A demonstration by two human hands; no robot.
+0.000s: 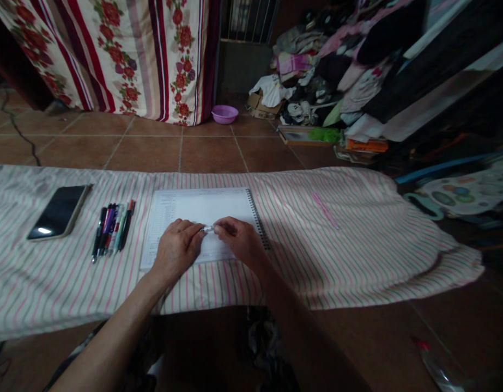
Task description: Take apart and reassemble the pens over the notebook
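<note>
Both my hands meet over a spiral notebook [210, 204] that lies on the striped cloth. My left hand [180, 242] has its fingers closed around one end of a small pen [208, 228], clear or silvery in its visible part. At the other end of that pen, the fingertips of my right hand [237, 237] pinch it. Most of the pen is hidden by my fingers. To the left of the notebook, several pens [112, 228] lie side by side. A pink pen [325, 211] rests alone on the cloth to the right.
A smartphone [59, 212] lies at the left on the striped cloth [357, 234]. Beyond it are the tiled floor [153, 144], a purple basin [224, 114], a flowered curtain [145, 60] and a heap of clothes [316, 71]. A plastic bottle [439, 370] is on the floor at lower right.
</note>
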